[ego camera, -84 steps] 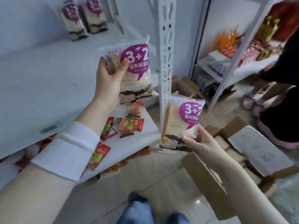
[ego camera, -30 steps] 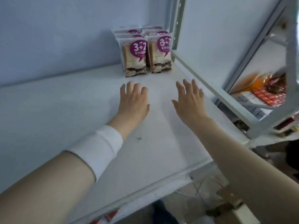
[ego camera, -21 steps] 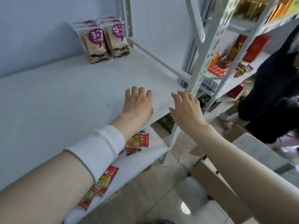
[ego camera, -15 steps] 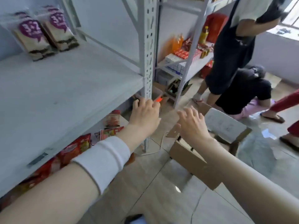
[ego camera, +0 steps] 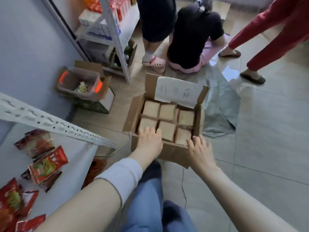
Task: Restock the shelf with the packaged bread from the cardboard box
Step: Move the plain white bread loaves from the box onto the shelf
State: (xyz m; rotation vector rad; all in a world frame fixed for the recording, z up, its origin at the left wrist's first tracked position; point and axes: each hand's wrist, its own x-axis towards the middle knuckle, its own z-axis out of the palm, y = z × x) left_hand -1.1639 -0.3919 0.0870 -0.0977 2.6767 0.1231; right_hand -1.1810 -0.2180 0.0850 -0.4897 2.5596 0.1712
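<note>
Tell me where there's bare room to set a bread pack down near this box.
Bare floor tiles right of the cardboard box; a bare shelf strip between the red snack packets and its edge. Crowded: inside the box, and behind it where people stand.

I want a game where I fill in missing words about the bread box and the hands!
1. The open cardboard box stands on the ____.
2. The bread packs in it show as two rows of ____.
3. The sheet of paper with handwriting on the box's far flap is ____ in colour.
4. The left hand reaches to the near-____ bread pack.

Missing words: floor, three, white, left.
</note>
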